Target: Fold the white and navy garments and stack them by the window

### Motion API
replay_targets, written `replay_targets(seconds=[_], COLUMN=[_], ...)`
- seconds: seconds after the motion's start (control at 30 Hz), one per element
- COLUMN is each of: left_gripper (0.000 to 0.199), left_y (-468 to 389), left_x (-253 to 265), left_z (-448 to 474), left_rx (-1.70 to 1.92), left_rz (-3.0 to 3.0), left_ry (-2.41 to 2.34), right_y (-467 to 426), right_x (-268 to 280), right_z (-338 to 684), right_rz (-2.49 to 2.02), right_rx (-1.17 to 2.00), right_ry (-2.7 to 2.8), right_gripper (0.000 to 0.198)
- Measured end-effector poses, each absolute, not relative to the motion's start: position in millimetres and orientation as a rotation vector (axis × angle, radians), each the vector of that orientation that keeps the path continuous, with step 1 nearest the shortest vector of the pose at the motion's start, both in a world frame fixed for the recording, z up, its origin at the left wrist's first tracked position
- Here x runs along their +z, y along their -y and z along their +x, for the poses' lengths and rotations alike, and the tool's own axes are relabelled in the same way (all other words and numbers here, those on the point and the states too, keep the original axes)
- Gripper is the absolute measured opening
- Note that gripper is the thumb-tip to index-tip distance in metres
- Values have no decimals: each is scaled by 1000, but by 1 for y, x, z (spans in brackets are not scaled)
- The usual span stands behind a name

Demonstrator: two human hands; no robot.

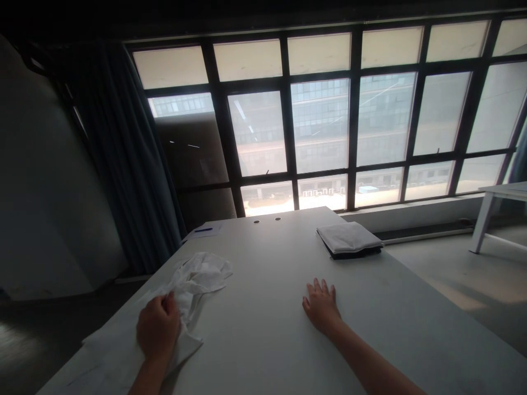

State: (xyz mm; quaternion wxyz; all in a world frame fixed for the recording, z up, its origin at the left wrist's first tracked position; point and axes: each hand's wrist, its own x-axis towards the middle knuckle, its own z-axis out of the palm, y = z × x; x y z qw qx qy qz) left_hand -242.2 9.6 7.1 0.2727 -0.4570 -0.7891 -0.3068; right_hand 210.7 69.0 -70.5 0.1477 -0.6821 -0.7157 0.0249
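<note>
On the left side of the white table (pixel 263 307) lies a crumpled white cloth (pixel 201 272), spread toward the near left edge. My left hand (pixel 158 325) is closed at the cloth, its fingers curled in around a bunched part of it; the fingertips are mostly hidden. My right hand (pixel 321 304) lies palm down on the bare tabletop with its fingers spread, holding nothing. Beyond it, near the right edge, sits a folded stack of fabric (pixel 349 238), white or light grey on top and black underneath.
At the far left corner, a pen (pixel 203 230) rests on a sheet of paper (pixel 212 232). Two round cable holes (pixel 257 222) are set near the far table edge. A blue curtain (pixel 123 164) hangs at the left, large windows stand behind, and another white table (pixel 488 211) is at the right.
</note>
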Motion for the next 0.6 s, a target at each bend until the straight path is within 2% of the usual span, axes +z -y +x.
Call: replay_targets(seconds=[0.1, 0.17, 0.23, 0.33, 0.43, 0.5, 0.6], left_gripper=[39, 27, 19, 20, 23, 27, 31], left_y=[-7, -6, -3, 7, 20, 26, 23], left_x=[4, -2, -8, -10, -6, -5, -8], left_z=[-195, -161, -126, -77, -43, -34, -42], left_rx=[-995, -1069, -1028, -830, -629, -594, -652], left_rz=[-1484, -1888, -2305, -2691, -2891, -2963, -2933], left_ry=[1890, 1647, 1379, 1099, 964, 911, 938], right_y=[-70, -72, -74, -72, -60, -47, -29], right_x=[-69, -66, -61, -53, -46, -42, -41], right_z=[211, 213, 216, 218, 212, 203, 188], right_rz=[-1905, -1803, -1637, -1379, -1139, -1023, -942], right_rx=[129, 200, 268, 312, 353, 397, 453], right_ry=[1976, 1877, 1790, 1738, 1806, 1965, 2292], right_gripper=[48, 42, 44, 51, 47, 44, 58])
